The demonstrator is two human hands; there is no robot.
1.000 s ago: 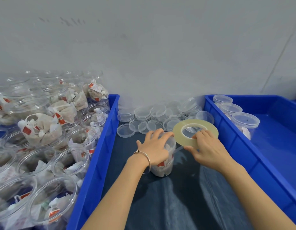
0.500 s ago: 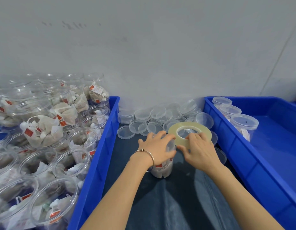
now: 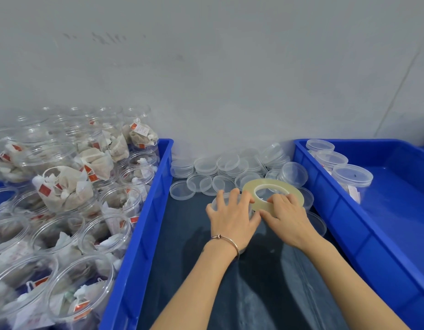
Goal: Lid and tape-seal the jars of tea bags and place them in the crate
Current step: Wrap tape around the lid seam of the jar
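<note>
My left hand (image 3: 232,216) is cupped over the top of the jar (image 3: 217,202), fingers spread around its lid rim and pressing down, so most of the jar is hidden under the palm. It stands on the dark worktop (image 3: 182,234) between the two blue crates. My right hand (image 3: 287,217) pinches the tape roll (image 3: 273,194), fingers through its hole and thumb low on the outside, with the roll pushed right up against the jar's upper side.

I judge the jar light and thin-walled, a clear plastic that will flex and skate on the worktop if squeezed or nudged sideways. The safe grip is from above, on the stiff lid rim, holding it down while the tape goes round the seam. The tape is sticky and thin; keep it taut or it will wrinkle.

Three sealed jars (image 3: 352,176) sit in the right crate (image 3: 344,220); loose lids (image 3: 199,183) lie behind, and open jars (image 3: 80,236) fill the left crate (image 3: 144,225).
</note>
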